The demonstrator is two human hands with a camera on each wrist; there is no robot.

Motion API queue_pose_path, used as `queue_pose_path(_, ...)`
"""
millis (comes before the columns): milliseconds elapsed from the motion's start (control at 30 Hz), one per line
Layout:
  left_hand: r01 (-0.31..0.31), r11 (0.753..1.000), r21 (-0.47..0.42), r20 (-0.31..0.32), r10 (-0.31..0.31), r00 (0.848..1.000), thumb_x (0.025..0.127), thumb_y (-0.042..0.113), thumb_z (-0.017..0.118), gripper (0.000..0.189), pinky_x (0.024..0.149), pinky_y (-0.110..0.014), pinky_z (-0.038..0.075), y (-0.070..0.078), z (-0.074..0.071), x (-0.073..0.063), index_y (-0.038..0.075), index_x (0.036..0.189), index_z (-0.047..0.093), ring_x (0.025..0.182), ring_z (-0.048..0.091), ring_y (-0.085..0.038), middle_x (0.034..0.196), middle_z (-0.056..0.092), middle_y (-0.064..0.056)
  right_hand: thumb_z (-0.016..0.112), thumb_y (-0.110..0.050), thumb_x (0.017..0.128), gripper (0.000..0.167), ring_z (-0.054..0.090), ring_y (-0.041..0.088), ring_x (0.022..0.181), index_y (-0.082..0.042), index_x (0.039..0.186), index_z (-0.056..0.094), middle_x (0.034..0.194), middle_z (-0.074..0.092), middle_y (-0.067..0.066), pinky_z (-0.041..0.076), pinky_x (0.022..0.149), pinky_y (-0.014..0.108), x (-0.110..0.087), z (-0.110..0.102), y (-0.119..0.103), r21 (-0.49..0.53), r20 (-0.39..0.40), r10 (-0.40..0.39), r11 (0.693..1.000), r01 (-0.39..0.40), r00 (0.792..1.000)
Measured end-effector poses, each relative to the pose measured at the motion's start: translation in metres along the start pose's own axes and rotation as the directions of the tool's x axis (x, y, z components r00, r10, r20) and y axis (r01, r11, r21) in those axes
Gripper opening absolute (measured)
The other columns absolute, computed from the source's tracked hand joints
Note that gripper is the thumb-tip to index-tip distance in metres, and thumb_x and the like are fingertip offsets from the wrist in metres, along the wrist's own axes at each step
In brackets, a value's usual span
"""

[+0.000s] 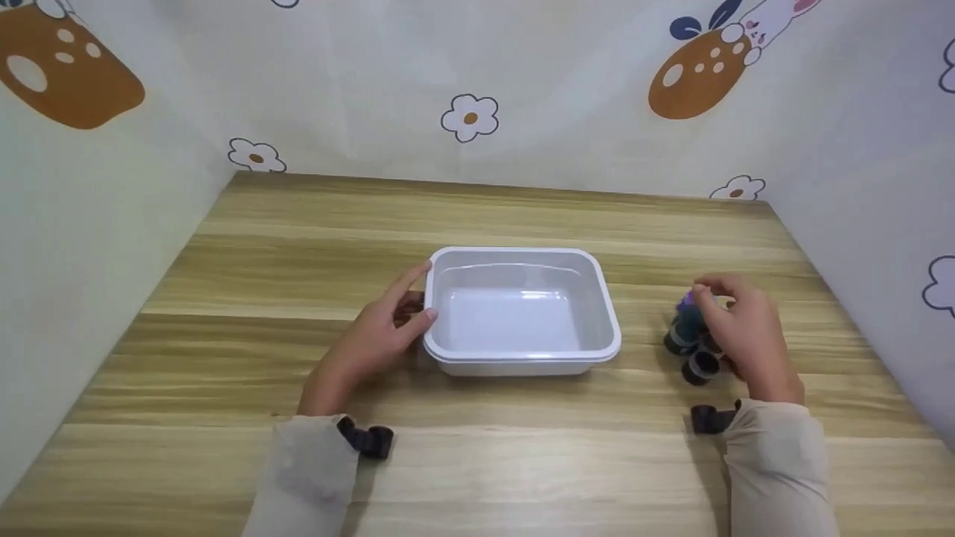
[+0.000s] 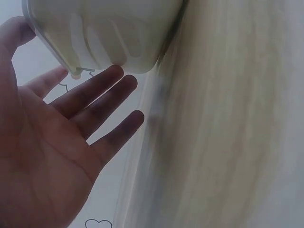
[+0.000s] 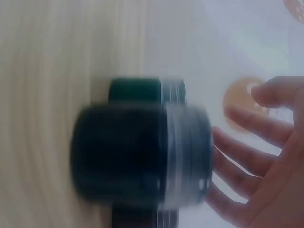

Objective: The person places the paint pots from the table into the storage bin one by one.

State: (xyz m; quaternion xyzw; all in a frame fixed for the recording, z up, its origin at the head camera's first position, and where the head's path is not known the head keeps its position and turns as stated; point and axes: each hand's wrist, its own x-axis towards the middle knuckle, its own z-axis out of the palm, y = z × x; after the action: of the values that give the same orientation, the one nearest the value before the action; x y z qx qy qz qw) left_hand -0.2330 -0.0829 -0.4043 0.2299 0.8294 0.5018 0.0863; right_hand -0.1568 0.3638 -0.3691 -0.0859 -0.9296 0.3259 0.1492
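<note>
A white rectangular plastic tub (image 1: pixel 522 365) stands in the middle of the table. My left hand (image 1: pixel 380 328) is at its left side, thumb and index fingertip at the rim. In the left wrist view the fingers (image 2: pixel 109 102) are straight and spread, some tips against the tub wall. To the right of the tub, my right hand (image 1: pixel 742 321) hovers at a cluster of small jars (image 1: pixel 701 368) with dark contents and clear lids. The right wrist view shows a blurred dark jar (image 3: pixel 123 154) before a green jar (image 3: pixel 135 90); loosely bent fingers and thumb (image 3: pixel 280 92) stand apart beside the lids.
The wood-grain table (image 1: pixel 522 462) meets light fabric walls (image 1: pixel 358 89) at the back and both sides, printed with flowers and orange shapes. A black camera mount (image 1: pixel 373 441) sits on each wrist, by the light sleeves (image 1: pixel 776 462).
</note>
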Motion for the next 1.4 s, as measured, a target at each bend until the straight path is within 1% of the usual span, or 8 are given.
queue_pose_path(167, 0.018, 0.999, 0.037, -0.02, -0.017, 1.0, 0.101, 0.033, 0.056, 0.064, 0.107, -0.052, 0.04, -0.004, -0.003, -0.008, 0.029, 0.157, 0.026, 0.125, 0.056, -0.028, 0.134, 0.06, -0.017, 0.052, -0.031, 0.101, 0.042, 0.057, 0.042, 0.11, 0.0, 0.127, 0.063, 0.129, 0.057, 0.029, 0.046, 0.09, 0.05, 0.002, 0.0, 0.012, 0.012, 0.041, 0.05, 0.999, -0.051, 0.998)
queue_pose_path(367, 0.017, 0.998, 0.055, -0.023, -0.016, 1.0, 0.102, 0.035, 0.054, 0.063, 0.106, -0.055, 0.039, -0.005, -0.008, -0.013, 0.028, 0.158, 0.025, 0.125, 0.056, -0.03, 0.134, 0.06, -0.02, 0.056, -0.018, 0.099, 0.037, 0.054, 0.048, 0.118, 0.004, 0.129, 0.059, 0.136, 0.05, 0.032, 0.045, 0.097, 0.057, 0.004, 0.007, 0.023, 0.03, 0.086, 0.053, 0.998, -0.056, 0.995)
queue_pose_path(533, 0.03, 0.997, 0.073, -0.029, -0.028, 0.999, 0.102, 0.034, 0.054, 0.064, 0.106, -0.054, 0.04, -0.005, -0.011, -0.015, 0.029, 0.158, 0.024, 0.124, 0.057, -0.031, 0.133, 0.06, -0.02, 0.058, -0.017, 0.099, 0.036, 0.06, 0.028, 0.084, 0.0, 0.131, 0.059, 0.121, 0.059, 0.025, 0.049, 0.068, 0.033, 0.009, 0.015, 0.028, -0.011, 0.096, 0.04, 0.999, -0.039, 0.995)
queue_pose_path(667, 0.032, 0.997, 0.075, -0.035, -0.03, 0.999, 0.102, 0.034, 0.053, 0.063, 0.106, -0.055, 0.04, -0.005, -0.009, -0.015, 0.029, 0.158, 0.024, 0.124, 0.057, -0.032, 0.133, 0.06, -0.021, 0.057, -0.021, 0.1, 0.038, 0.051, 0.017, 0.066, -0.004, 0.134, 0.058, 0.098, 0.062, 0.019, 0.042, 0.056, 0.028, 0.013, 0.018, 0.03, -0.023, 0.121, 0.031, 0.999, -0.028, 0.992)
queue_pose_path(833, 0.001, 0.998, 0.059, -0.021, 0.0, 1.0, 0.102, 0.032, 0.054, 0.062, 0.105, -0.054, 0.041, -0.004, -0.004, -0.011, 0.026, 0.157, 0.025, 0.122, 0.059, -0.031, 0.13, 0.062, -0.021, 0.058, -0.022, 0.1, 0.04, 0.065, 0.03, 0.089, -0.002, 0.134, 0.059, 0.124, 0.061, 0.024, 0.052, 0.079, 0.042, 0.013, 0.014, 0.033, -0.035, 0.127, 0.015, 0.999, -0.011, 0.992)
queue_pose_path(967, -0.014, 0.998, 0.062, -0.019, 0.015, 1.0, 0.102, 0.032, 0.053, 0.061, 0.105, -0.055, 0.041, -0.002, 0.0, -0.007, 0.027, 0.157, 0.026, 0.121, 0.059, -0.031, 0.129, 0.063, -0.021, 0.058, -0.023, 0.1, 0.042, 0.055, 0.041, 0.122, 0.002, 0.134, 0.057, 0.138, 0.054, 0.026, 0.043, 0.101, 0.054, 0.014, 0.01, 0.034, -0.022, 0.128, 0.011, 1.0, -0.008, 0.992)
queue_pose_path(1267, -0.026, 0.998, 0.058, -0.018, 0.027, 0.999, 0.102, 0.033, 0.054, 0.062, 0.104, -0.054, 0.042, -0.001, 0.007, 0.0, 0.027, 0.157, 0.027, 0.118, 0.06, -0.029, 0.126, 0.064, -0.019, 0.059, -0.032, 0.1, 0.046, 0.055, 0.046, 0.123, 0.0, 0.133, 0.058, 0.133, 0.056, 0.029, 0.043, 0.102, 0.055, 0.016, 0.01, 0.037, -0.035, 0.105, 0.094, 0.995, -0.091, 0.99)
queue_pose_path(1400, -0.034, 0.998, 0.044, -0.018, 0.035, 0.999, 0.102, 0.033, 0.054, 0.062, 0.104, -0.053, 0.042, -0.002, 0.006, 0.001, 0.027, 0.157, 0.026, 0.118, 0.061, -0.028, 0.126, 0.065, -0.019, 0.055, -0.024, 0.1, 0.039, 0.057, 0.044, 0.118, -0.001, 0.132, 0.059, 0.13, 0.058, 0.03, 0.045, 0.098, 0.054, 0.017, 0.011, 0.037, -0.059, 0.083, 0.088, 0.995, -0.083, 0.993)
